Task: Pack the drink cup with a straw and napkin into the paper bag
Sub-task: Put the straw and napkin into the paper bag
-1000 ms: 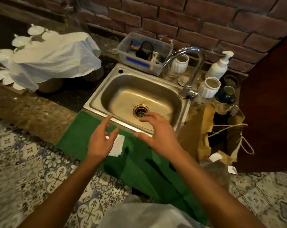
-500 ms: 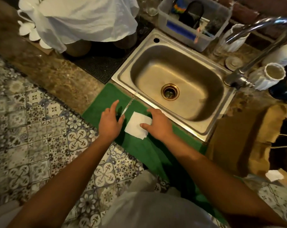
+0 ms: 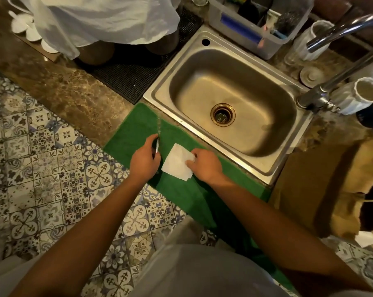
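Note:
A white folded napkin (image 3: 177, 163) lies on the green cloth (image 3: 136, 129) in front of the sink. My right hand (image 3: 205, 166) pinches the napkin's right edge. My left hand (image 3: 145, 159) is closed around the lower end of a thin clear straw (image 3: 158, 128), which points up toward the sink's corner. The brown paper bag (image 3: 322, 189) stands open at the right, its mouth partly cut off by the frame edge. No drink cup can be made out.
A steel sink (image 3: 228, 99) with a tap (image 3: 339, 61) fills the middle. White ribbed cups (image 3: 361, 95) and a plastic tub (image 3: 260, 22) stand behind it. A white cloth (image 3: 100, 20) covers crockery at the upper left. Patterned tiles (image 3: 42, 168) lie at the left.
Both hands came down from above the sink onto the green cloth. My left hand closed on the straw and my right hand took hold of the napkin's edge. The camera tilted down.

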